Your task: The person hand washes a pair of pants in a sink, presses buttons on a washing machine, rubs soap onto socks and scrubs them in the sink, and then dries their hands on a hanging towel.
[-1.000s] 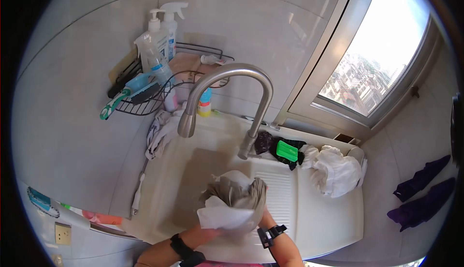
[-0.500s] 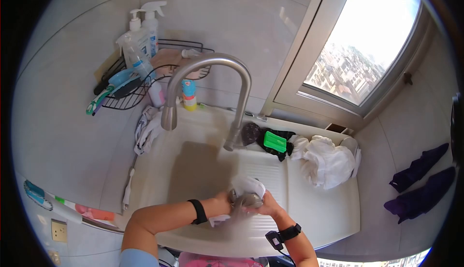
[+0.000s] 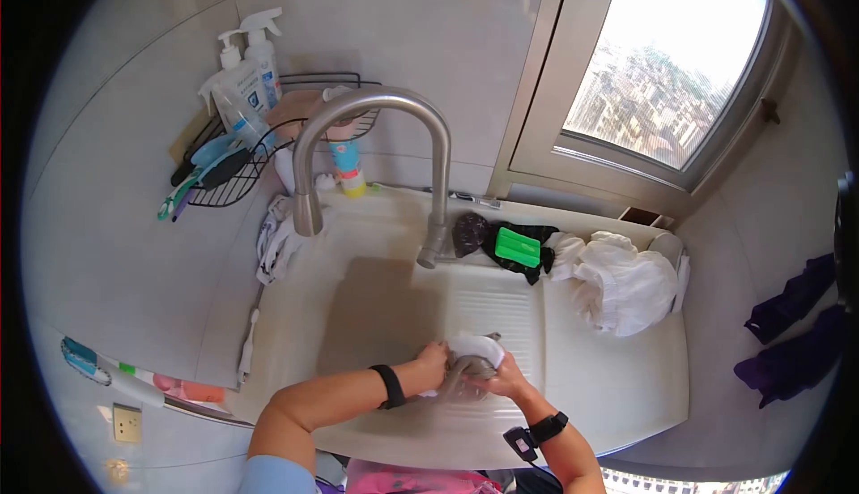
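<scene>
Lower centre, I see the left hand [image 3: 433, 366] and right hand [image 3: 509, 378] gripping the bunched cloth [image 3: 477, 349] by the ridged panel [image 3: 506, 311]; I judge this step cloth-handling, next calling for two firm grips.

From here I see wrinkly cloth [image 3: 474, 348] in my fingers [image 3: 508, 378], a sink [image 3: 617, 378] part smooth, part ridged, and a shiny metal tap [image 3: 441, 163].

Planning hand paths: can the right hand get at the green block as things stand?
Probably, but it would likely need to let go first: the right hand grips the grey-and-white cloth. The green block sits uncovered on a black bundle, with the faucet off to its left.
</scene>
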Motion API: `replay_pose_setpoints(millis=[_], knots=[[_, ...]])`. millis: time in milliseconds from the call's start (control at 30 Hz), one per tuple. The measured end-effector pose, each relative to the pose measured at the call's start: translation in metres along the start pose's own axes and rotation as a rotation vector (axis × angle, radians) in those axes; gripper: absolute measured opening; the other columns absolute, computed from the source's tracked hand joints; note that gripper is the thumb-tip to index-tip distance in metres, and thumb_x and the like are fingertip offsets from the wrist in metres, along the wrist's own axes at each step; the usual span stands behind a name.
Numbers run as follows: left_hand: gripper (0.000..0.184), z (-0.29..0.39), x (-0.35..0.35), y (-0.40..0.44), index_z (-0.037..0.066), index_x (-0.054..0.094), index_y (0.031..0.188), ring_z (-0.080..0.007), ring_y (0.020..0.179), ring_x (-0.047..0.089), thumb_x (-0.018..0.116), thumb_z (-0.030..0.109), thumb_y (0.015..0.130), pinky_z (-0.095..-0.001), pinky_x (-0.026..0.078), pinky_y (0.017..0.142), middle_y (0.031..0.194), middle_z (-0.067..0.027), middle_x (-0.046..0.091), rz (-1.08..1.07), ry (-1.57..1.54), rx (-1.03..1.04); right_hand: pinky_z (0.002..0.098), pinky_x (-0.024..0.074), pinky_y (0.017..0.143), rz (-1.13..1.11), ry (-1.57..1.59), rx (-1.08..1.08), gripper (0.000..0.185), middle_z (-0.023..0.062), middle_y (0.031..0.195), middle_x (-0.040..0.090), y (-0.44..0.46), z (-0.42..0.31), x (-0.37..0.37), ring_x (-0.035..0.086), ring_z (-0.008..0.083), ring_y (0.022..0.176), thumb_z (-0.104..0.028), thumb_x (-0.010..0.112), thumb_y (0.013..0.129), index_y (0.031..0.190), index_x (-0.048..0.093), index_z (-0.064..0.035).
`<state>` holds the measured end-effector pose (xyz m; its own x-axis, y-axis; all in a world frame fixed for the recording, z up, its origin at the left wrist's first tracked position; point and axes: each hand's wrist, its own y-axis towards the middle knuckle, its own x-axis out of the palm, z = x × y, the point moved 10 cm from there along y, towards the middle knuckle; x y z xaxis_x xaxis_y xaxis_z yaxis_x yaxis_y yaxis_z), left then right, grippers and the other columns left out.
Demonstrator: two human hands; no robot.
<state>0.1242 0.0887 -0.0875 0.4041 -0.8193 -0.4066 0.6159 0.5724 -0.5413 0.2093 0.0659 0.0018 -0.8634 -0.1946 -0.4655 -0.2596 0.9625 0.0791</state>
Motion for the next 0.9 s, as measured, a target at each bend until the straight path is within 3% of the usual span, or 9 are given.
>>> replay_pose_setpoints(millis=[33, 133, 233, 300, 433, 533, 667, 867, 900], knots=[[0.052, 0.011, -0.001, -0.004, 0.006, 0.043, 0.118, -0.0306, 0.103, 0.047, 0.061, 0.027, 0.074, -0.0394, 0.040, 0.087, 0.113, -0.0201, 0.046, -0.021, 0.529, 0.127, 0.0323, 0.0410, 0.084, 0.105, 0.019, 0.067, 0.050, 0.0108, 0.106, 0.056, -0.005, 0.004, -0.009, 0.054, 0.0262, 0.094, -0.015, 0.072, 0.060, 0.107, 0.054, -0.0071], [0.064, 0.028, -0.061, -0.049, 0.007, 0.043, 0.119, -0.0337, 0.104, 0.045, 0.068, 0.029, 0.065, -0.0393, 0.042, 0.084, 0.116, -0.0215, 0.042, 0.550, 0.434, 0.332, 0.0305, 0.0421, 0.082, 0.297, 0.089, 0.054, 0.041, 0.0091, 0.095, 0.060, -0.019, 0.014, -0.030, 0.056, 0.0233, 0.089, -0.005, 0.068, 0.060, 0.100, 0.058, -0.0047], [0.077, -0.043, -0.024, -0.044, 0.008, 0.031, 0.127, -0.0306, 0.103, 0.047, 0.071, 0.030, 0.065, -0.0410, 0.042, 0.084, 0.114, -0.0161, 0.045, 0.221, -0.749, -0.049, 0.0294, 0.0436, 0.079, 0.378, 0.111, 0.123, 0.036, 0.0082, 0.091, 0.061, -0.030, 0.015, -0.034, 0.057, 0.0191, 0.086, -0.001, 0.063, 0.061, 0.096, 0.060, -0.0037], [0.073, -0.025, -0.005, -0.049, 0.007, 0.026, 0.127, -0.0235, 0.103, 0.047, 0.069, 0.028, 0.071, -0.0357, 0.044, 0.082, 0.113, -0.0116, 0.045, 0.217, -1.280, -0.062, 0.0296, 0.0435, 0.079, 0.408, 0.121, 0.163, 0.035, 0.0084, 0.092, 0.061, -0.023, 0.023, -0.033, 0.057, 0.0194, 0.087, -0.002, 0.063, 0.062, 0.097, 0.059, -0.0039], [0.058, -0.007, -0.027, -0.042, 0.005, 0.040, 0.113, -0.0227, 0.096, 0.049, 0.071, 0.017, 0.066, -0.0356, 0.045, 0.077, 0.106, -0.0114, 0.046, 0.670, -0.940, 0.306, 0.0304, 0.0439, 0.077, 0.361, 0.180, 0.389, 0.029, 0.0109, 0.090, 0.061, -0.020, 0.043, -0.024, 0.058, 0.0220, 0.087, -0.008, 0.061, 0.068, 0.097, 0.059, -0.0041], [0.049, 0.025, -0.060, -0.062, 0.003, 0.046, 0.102, -0.0264, 0.086, 0.051, 0.071, 0.012, 0.060, -0.0383, 0.044, 0.069, 0.097, -0.0132, 0.047, 0.960, -0.276, 0.405, 0.0318, 0.0448, 0.072, 0.298, 0.058, 0.454, 0.024, 0.0143, 0.087, 0.061, 0.001, 0.053, -0.024, 0.059, 0.0239, 0.081, -0.015, 0.056, 0.073, 0.094, 0.059, -0.0035], [0.044, 0.035, -0.068, -0.042, 0.006, 0.049, 0.093, -0.0309, 0.079, 0.048, 0.069, 0.011, 0.055, -0.0398, 0.042, 0.065, 0.091, -0.0153, 0.045, 0.862, -0.215, 0.458, 0.0321, 0.0442, 0.069, 0.149, 0.037, 0.742, 0.026, 0.0131, 0.090, 0.061, 0.012, 0.086, -0.022, 0.056, 0.0189, 0.079, -0.015, 0.051, 0.077, 0.099, 0.056, -0.0016], [0.040, 0.048, -0.068, -0.013, 0.008, 0.050, 0.090, -0.0333, 0.078, 0.048, 0.068, 0.010, 0.055, -0.0394, 0.042, 0.065, 0.091, -0.0174, 0.044, 0.698, -0.021, 0.521, 0.0405, 0.0442, 0.069, 0.014, -0.031, 0.464, 0.032, 0.0201, 0.077, 0.061, 0.053, 0.113, -0.015, 0.058, 0.0356, 0.074, -0.026, 0.046, 0.077, 0.089, 0.057, 0.0011], [0.040, 0.044, -0.072, -0.008, 0.008, 0.050, 0.090, -0.0340, 0.079, 0.048, 0.067, 0.010, 0.055, -0.0402, 0.042, 0.065, 0.092, -0.0182, 0.044, 0.717, 0.009, 0.499, 0.0403, 0.0442, 0.070, -0.119, -0.152, 0.630, 0.034, 0.0204, 0.078, 0.061, 0.062, 0.121, -0.012, 0.058, 0.0357, 0.075, -0.028, 0.046, 0.077, 0.089, 0.057, 0.0018]])
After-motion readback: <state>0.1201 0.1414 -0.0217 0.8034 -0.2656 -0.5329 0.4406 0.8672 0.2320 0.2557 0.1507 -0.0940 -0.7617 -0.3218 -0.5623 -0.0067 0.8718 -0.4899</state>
